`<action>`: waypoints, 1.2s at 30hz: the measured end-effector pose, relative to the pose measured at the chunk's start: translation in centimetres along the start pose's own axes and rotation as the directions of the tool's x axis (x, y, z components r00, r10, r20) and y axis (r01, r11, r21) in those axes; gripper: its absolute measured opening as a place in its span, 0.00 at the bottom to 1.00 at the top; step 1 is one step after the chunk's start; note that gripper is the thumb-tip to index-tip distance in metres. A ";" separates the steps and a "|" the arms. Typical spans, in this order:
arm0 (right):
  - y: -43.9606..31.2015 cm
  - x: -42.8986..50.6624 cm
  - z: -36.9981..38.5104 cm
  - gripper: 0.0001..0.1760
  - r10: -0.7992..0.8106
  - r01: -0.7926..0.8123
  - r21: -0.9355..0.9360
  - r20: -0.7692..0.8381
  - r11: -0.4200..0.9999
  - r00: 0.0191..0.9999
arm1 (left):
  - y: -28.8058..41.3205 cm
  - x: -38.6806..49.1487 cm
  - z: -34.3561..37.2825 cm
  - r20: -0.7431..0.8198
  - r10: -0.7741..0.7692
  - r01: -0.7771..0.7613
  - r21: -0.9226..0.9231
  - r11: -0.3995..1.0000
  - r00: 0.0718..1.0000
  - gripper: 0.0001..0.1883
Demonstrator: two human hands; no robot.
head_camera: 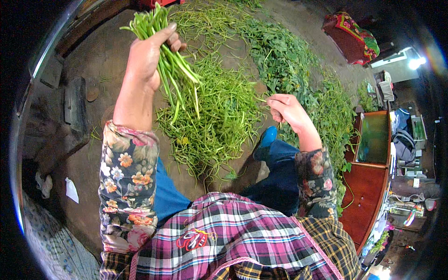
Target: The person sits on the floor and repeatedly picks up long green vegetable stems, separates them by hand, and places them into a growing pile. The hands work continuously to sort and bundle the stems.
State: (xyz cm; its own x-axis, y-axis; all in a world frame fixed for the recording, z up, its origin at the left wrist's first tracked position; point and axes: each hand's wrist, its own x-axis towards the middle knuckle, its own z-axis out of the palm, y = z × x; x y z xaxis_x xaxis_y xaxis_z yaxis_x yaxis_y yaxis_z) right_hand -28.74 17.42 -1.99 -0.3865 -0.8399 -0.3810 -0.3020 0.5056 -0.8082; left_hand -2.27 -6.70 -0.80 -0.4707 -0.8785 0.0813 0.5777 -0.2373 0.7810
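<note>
My left hand [148, 57] grips a bunch of green plant stems [178, 68], raised over the left edge of a loose heap. The thicker ends stick up past my thumb and the thinner ends hang down. To the right of the heap, my right hand [288, 110] pinches what looks like a single thin stem, its end showing at the fingertips. On the floor between my legs lies the heap of thin green stems [217, 119]. Much of it is tangled, and the bunch covers part of its left side.
Leafy green vines [283, 56] cover the floor beyond the heap and along the right. More loose stems [210, 21] lie at the back. A red-brown wooden cabinet [364, 196] stands at my right. Dark low furniture [75, 105] and a white scrap [71, 190] are at my left.
</note>
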 end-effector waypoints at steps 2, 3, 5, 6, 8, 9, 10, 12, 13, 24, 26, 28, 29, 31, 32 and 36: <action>-0.1 -0.4 -0.7 0.12 -0.074 0.079 0.115 -0.043 0.990 0.996 | -0.5 -0.1 -0.2 -0.029 -0.056 0.056 0.012 0.998 0.998 0.06; -0.1 -0.7 -0.7 0.12 -0.117 0.131 0.134 -0.108 0.982 0.987 | -0.8 0.0 -0.2 -0.014 -0.069 0.069 0.011 0.998 0.997 0.05; -0.2 -0.6 0.6 0.13 -0.202 0.241 0.177 -0.210 0.954 0.957 | -1.0 -0.5 -0.7 0.006 -0.117 0.117 -0.009 0.993 0.993 0.06; 0.2 -0.3 0.9 0.13 -0.300 0.339 0.280 -0.175 0.898 0.938 | -1.3 -0.6 -0.8 0.006 -0.193 0.193 -0.013 0.981 0.981 0.06; -0.7 -0.5 1.9 0.13 -0.374 0.411 0.321 -0.173 0.853 0.911 | -1.8 -1.3 -1.3 0.033 -0.330 0.331 -0.036 0.943 0.943 0.07; -0.9 -0.4 2.5 0.13 -0.405 0.446 0.337 -0.187 0.829 0.895 | -1.9 -1.8 -1.4 0.036 -0.410 0.410 -0.008 0.912 0.912 0.09; -1.2 -0.5 3.0 0.13 -0.438 0.484 0.348 -0.206 0.803 0.875 | -2.3 -2.1 -1.2 0.023 -0.439 0.439 0.018 0.898 0.898 0.09; -2.2 -0.8 4.0 0.13 -0.466 0.530 0.344 -0.256 0.775 0.847 | -3.2 -2.6 -0.6 0.056 -0.500 0.499 0.030 0.866 0.864 0.12; -2.7 -1.0 4.6 0.13 -0.470 0.543 0.357 -0.276 0.760 0.839 | -3.4 -2.8 -0.5 0.103 -0.530 0.531 0.018 0.847 0.841 0.15; -3.9 -1.8 6.4 0.11 -0.702 0.702 -0.106 0.042 0.704 0.711 | -2.4 -3.0 -0.4 0.453 -0.375 0.535 -0.298 0.791 0.808 0.20; -3.6 -1.8 6.2 0.10 -0.671 0.667 -0.137 0.029 0.732 0.741 | -2.2 -3.2 -0.2 0.302 -0.320 0.400 -0.259 0.879 0.898 0.21; -3.8 -2.0 5.7 0.10 -0.658 0.652 -0.195 0.042 0.732 0.752 | -2.0 -3.2 -0.3 0.329 -0.249 0.329 -0.216 0.919 0.911 0.21; -3.9 -2.0 5.5 0.11 -0.652 0.644 -0.224 0.049 0.731 0.757 | -2.1 -2.9 -0.7 0.363 -0.222 0.307 -0.196 0.931 0.905 0.20; -3.6 -1.6 5.3 0.11 -0.640 0.631 -0.209 0.032 0.747 0.768 | -2.3 -2.8 -0.8 0.384 -0.194 0.269 -0.155 0.950 0.903 0.19; -3.4 -1.4 5.2 0.11 -0.634 0.624 -0.202 0.024 0.755 0.773 | -2.3 -2.8 -0.8 0.368 -0.187 0.250 -0.130 0.959 0.911 0.19; -2.9 -0.9 5.2 0.09 -0.574 0.567 -0.165 0.008 0.807 0.819 | -2.0 -3.4 0.1 0.300 -0.209 0.257 -0.131 0.957 0.931 0.16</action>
State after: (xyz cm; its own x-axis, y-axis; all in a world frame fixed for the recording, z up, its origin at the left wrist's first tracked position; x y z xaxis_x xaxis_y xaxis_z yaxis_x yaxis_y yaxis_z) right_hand -23.02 15.75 -1.64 -0.1364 -0.9795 0.1482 -0.6065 -0.0357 -0.7943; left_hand -1.87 -3.19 -2.56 -0.7590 -0.6436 0.0983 0.5195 -0.5078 0.6872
